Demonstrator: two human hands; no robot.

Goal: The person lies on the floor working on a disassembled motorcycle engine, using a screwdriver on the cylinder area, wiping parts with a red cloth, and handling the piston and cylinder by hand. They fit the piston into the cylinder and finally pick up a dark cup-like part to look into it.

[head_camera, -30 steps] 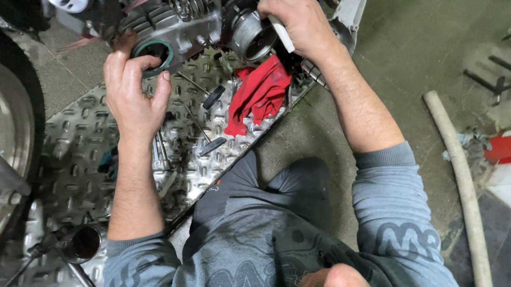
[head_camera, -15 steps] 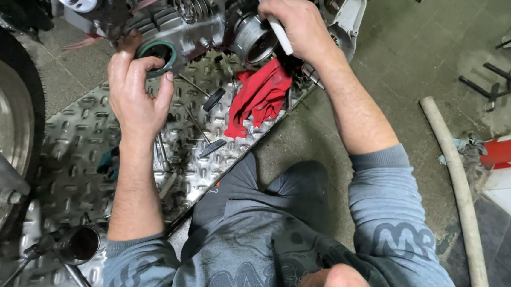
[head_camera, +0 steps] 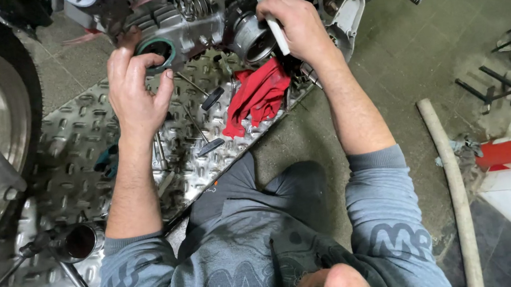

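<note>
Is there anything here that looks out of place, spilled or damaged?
Nothing looks spilled or broken. Loose tools and a crumpled red rag lie scattered on the metal tread plate under the engine. The left hand holds a green-rimmed ring; the right hand grips a white tool.

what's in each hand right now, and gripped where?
Right hand: a white pen-like tool, gripped around its middle, tip poking up past the fingers. Left hand: pinches the edge of a dark ring at the engine.
</note>
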